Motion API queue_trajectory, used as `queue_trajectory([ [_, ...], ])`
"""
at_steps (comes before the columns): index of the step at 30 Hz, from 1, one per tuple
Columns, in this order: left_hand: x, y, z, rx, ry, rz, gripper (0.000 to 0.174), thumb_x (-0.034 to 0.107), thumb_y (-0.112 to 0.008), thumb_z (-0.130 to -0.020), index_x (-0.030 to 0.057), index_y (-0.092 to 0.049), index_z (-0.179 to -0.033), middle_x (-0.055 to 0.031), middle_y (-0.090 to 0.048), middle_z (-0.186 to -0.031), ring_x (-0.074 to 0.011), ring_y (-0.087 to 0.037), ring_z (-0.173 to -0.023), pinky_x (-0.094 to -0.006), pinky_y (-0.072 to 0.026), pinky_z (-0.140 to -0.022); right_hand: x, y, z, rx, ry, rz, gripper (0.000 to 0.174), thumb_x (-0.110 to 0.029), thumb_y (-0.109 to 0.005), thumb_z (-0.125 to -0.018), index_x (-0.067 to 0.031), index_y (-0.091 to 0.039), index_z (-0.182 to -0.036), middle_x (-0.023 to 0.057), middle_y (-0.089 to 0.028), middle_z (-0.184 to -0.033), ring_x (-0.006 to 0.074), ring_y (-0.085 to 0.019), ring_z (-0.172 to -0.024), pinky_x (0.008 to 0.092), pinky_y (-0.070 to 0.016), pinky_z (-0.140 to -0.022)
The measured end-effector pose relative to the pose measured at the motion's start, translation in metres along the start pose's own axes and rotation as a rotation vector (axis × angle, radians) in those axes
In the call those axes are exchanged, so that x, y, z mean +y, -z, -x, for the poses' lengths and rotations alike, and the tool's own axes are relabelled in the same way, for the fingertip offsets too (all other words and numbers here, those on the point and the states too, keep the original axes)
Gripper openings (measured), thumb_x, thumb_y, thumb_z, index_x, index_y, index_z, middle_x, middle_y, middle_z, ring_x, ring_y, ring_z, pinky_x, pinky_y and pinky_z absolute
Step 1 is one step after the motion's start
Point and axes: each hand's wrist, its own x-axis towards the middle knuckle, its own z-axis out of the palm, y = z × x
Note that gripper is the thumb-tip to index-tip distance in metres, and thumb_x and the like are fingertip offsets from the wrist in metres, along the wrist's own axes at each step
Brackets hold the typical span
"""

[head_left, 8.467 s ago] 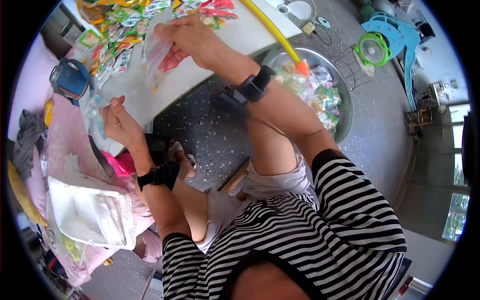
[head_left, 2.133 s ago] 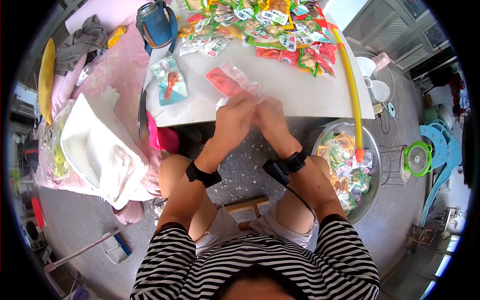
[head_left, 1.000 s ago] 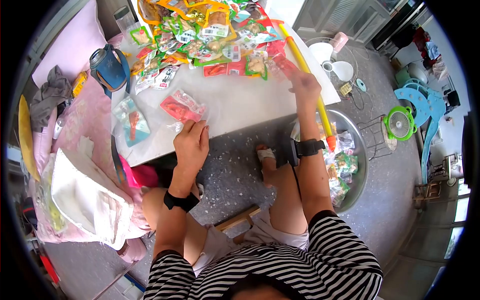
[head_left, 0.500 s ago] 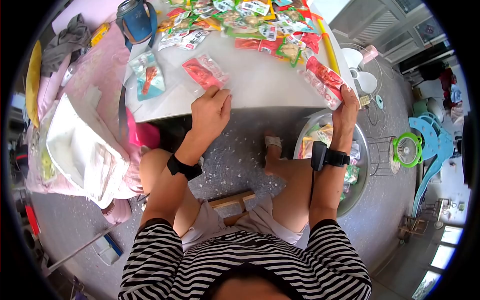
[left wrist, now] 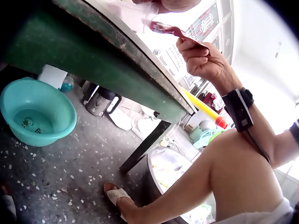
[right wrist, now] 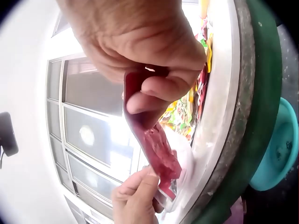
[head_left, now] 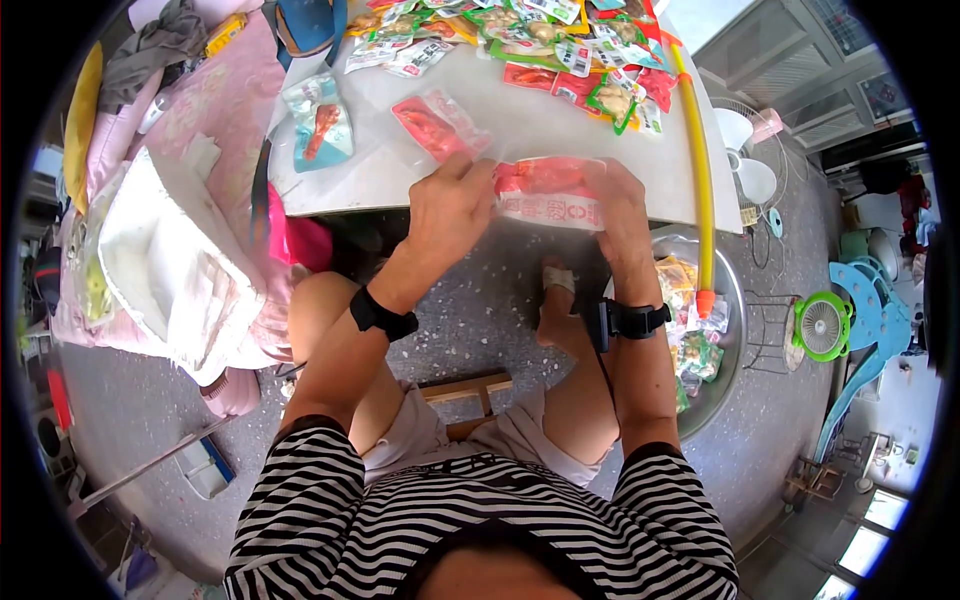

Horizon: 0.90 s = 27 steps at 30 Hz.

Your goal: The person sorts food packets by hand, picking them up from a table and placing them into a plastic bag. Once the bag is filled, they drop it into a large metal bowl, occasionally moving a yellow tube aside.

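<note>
In the head view my right hand [head_left: 622, 215] grips a red-and-white snack packet [head_left: 550, 188] by its right end, above the table's front edge. My left hand [head_left: 450, 208] pinches the near edge of a clear plastic bag [head_left: 484, 143], its fingertips right at the packet's left end. Inside that bag on the table lies another red packet [head_left: 432, 125]. In the right wrist view the held packet [right wrist: 159, 151] is bent lengthwise, with the right fingers curled over it; the left thumb and fingers meet at its far end. A pale-blue packet [head_left: 324, 125] lies to the left.
A heap of colourful snack packets [head_left: 540, 40] covers the back of the white table [head_left: 400, 195]. A yellow tube [head_left: 698, 170] crosses its right edge. Packets fill a metal basin [head_left: 735, 370] on the floor. Left stands a white foam box [head_left: 165, 250]; a turquoise basin [left wrist: 39, 109] sits under the table.
My right hand has reached to the heap's right side, taken the red-and-white packet, and brought it left to my left hand. The left hand stays at the bag holding the other red packet.
</note>
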Motion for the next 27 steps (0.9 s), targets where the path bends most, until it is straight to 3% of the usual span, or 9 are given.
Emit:
queue_trajectory([
  [4,0.001,0.001,0.000,-0.013,-0.057,-0.090,0.024,0.001,-0.063,-0.078,0.0036,-0.064,-0.103,-0.0113,-0.054,-0.077,-0.0309,-0.059,-0.062,-0.0385,-0.0469,-0.053,0.005,-0.018,-0.007,0.141,-0.012,-0.060,0.020,-0.022,-0.055,-0.097,-0.0019,-0.060,-0.095,0.0018,-0.063,-0.071,0.0055,-0.052,-0.050,0.0206,-0.0372,-0.040],
  [7,0.005,0.001,0.001,-0.002,-0.064,-0.069,0.028,-0.001,-0.062,-0.076,0.0023,-0.063,-0.103,-0.0122,-0.054,-0.078,-0.0320,-0.060,-0.063,-0.0393,-0.0483,-0.054,0.022,-0.028,-0.012,0.084,-0.008,-0.175,0.019,-0.020,-0.054,-0.097,-0.0010,-0.060,-0.098,0.0054,-0.065,-0.082,0.0098,-0.060,-0.061,0.0234,-0.0471,-0.048],
  [10,0.008,0.004,-0.001,0.018,-0.041,-0.016,0.030,-0.001,-0.062,-0.075,0.0030,-0.064,-0.104,-0.0126,-0.054,-0.079,-0.0325,-0.060,-0.064,-0.0400,-0.0481,-0.054,0.032,-0.054,-0.017,0.047,-0.109,-0.422,0.020,-0.018,-0.054,-0.097,0.0005,-0.060,-0.102,0.0094,-0.066,-0.095,0.0154,-0.066,-0.079,0.0282,-0.0548,-0.062],
  [11,0.008,0.006,-0.002,0.025,-0.028,-0.005,0.030,-0.001,-0.061,-0.075,0.0036,-0.064,-0.105,-0.0126,-0.055,-0.079,-0.0326,-0.060,-0.064,-0.0401,-0.0481,-0.054,0.030,-0.056,-0.015,-0.068,-0.185,-0.455,0.019,-0.015,-0.053,-0.096,0.0005,-0.060,-0.106,0.0112,-0.065,-0.105,0.0199,-0.066,-0.092,0.0325,-0.0561,-0.075],
  [14,0.006,0.010,-0.002,0.031,-0.006,0.034,0.030,-0.002,-0.059,-0.076,0.0053,-0.064,-0.104,-0.0127,-0.055,-0.080,-0.0332,-0.060,-0.064,-0.0404,-0.0480,-0.055,0.027,-0.056,-0.019,-0.319,-0.374,-0.334,0.019,-0.012,-0.054,-0.094,-0.0002,-0.061,-0.107,0.0097,-0.067,-0.098,0.0182,-0.066,-0.080,0.0294,-0.0557,-0.065],
  [17,0.000,0.009,0.000,0.027,-0.002,0.074,0.029,-0.002,-0.057,-0.076,0.0063,-0.064,-0.103,-0.0129,-0.056,-0.081,-0.0338,-0.060,-0.065,-0.0407,-0.0483,-0.056,0.000,-0.057,-0.012,-0.284,-0.253,0.383,0.018,-0.009,-0.053,-0.090,0.0015,-0.062,-0.102,0.0086,-0.067,-0.089,0.0162,-0.064,-0.066,0.0260,-0.0525,-0.054],
  [20,0.000,0.009,0.003,0.005,0.016,0.087,0.028,-0.002,-0.057,-0.076,0.0064,-0.064,-0.101,-0.0132,-0.057,-0.083,-0.0345,-0.061,-0.067,-0.0410,-0.0491,-0.057,0.005,-0.061,-0.012,-0.266,-0.296,0.312,0.018,-0.004,-0.053,-0.085,0.0048,-0.063,-0.097,0.0092,-0.066,-0.081,0.0141,-0.060,-0.057,0.0231,-0.0482,-0.048],
  [25,0.007,0.011,0.004,-0.021,-0.025,0.053,0.033,0.002,-0.060,-0.070,0.0066,-0.061,-0.103,-0.0127,-0.062,-0.095,-0.0345,-0.064,-0.079,-0.0421,-0.0530,-0.063,0.056,-0.087,-0.021,-0.072,-0.217,-0.112,0.016,0.001,-0.051,-0.082,0.0046,-0.063,-0.093,0.0111,-0.065,-0.082,0.0149,-0.061,-0.063,0.0249,-0.0509,-0.052],
  [27,0.004,0.012,0.000,0.062,-0.018,0.104,0.027,-0.001,-0.058,-0.075,0.0043,-0.063,-0.101,-0.0135,-0.060,-0.088,-0.0344,-0.062,-0.071,-0.0403,-0.0509,-0.060,0.053,-0.096,-0.024,-0.063,-0.221,-0.122,0.016,0.001,-0.051,-0.082,0.0037,-0.063,-0.092,0.0109,-0.065,-0.082,0.0154,-0.062,-0.066,0.0260,-0.0518,-0.053],
])
